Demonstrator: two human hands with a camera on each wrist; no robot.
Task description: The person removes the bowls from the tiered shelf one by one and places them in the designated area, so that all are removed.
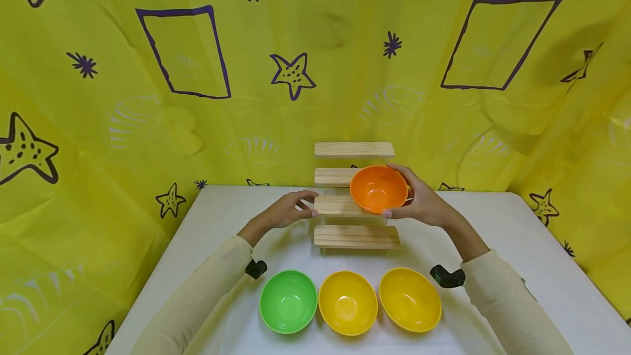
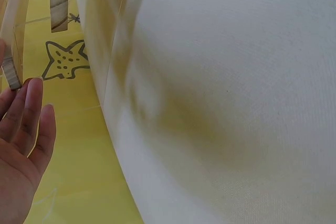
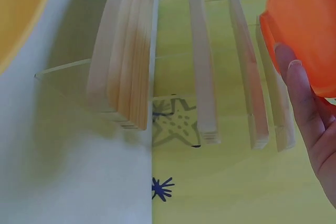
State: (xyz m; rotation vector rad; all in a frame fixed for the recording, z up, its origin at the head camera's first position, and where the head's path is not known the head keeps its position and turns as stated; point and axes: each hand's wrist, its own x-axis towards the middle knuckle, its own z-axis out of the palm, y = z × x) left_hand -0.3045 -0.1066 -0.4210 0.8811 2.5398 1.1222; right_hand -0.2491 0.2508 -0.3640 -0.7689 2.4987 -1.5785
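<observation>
An orange bowl (image 1: 379, 189) is held by its right side in my right hand (image 1: 419, 201), its hollow facing the head camera. It overlaps the middle boards of a stepped wooden rack (image 1: 357, 237). In the right wrist view the fingers lie along the outside of the orange bowl (image 3: 304, 30). My left hand (image 1: 288, 210) is at the left end of the second board from the bottom, thumb and fingertips pinching that end. The left wrist view shows its fingers (image 2: 32, 111) against the board's end (image 2: 13, 72).
Along the front of the white table (image 1: 197, 240) stand a green bowl (image 1: 288, 301), a yellow bowl (image 1: 348, 303) and another yellow bowl (image 1: 410, 300), side by side. A yellow patterned curtain (image 1: 335, 114) hangs behind the rack and along both sides.
</observation>
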